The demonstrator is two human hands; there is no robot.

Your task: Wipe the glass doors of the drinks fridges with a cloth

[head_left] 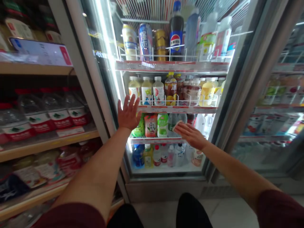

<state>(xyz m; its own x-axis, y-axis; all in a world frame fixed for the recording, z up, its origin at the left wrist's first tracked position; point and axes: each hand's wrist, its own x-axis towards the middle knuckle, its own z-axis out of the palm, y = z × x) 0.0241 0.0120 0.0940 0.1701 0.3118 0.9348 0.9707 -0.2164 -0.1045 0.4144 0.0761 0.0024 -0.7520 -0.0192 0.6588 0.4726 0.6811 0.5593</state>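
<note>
A lit drinks fridge faces me behind a glass door (pixel 166 176), with bottles and cans on its shelves showing through. My left hand (pixel 129 114) is spread with its fingers up and apart, and looks to be resting flat on the glass in front of the middle shelf. It holds nothing. In my right hand (pixel 193 135), a small pale cloth (pixel 177 126) shows at the fingertips, held against or very near the glass at the height of the lower shelf. The hand hides most of the cloth, so I cannot tell whether it is fabric or paper.
Left of the door, open wooden shelves (pixel 47 144) carry red-capped water bottles (pixel 58 109) and other drinks. A price display strip (pixel 42 50) runs along their upper shelf. On the right is another fridge door (pixel 280 107). My knees (pixel 192 210) show below, above a tiled floor (pixel 228 212).
</note>
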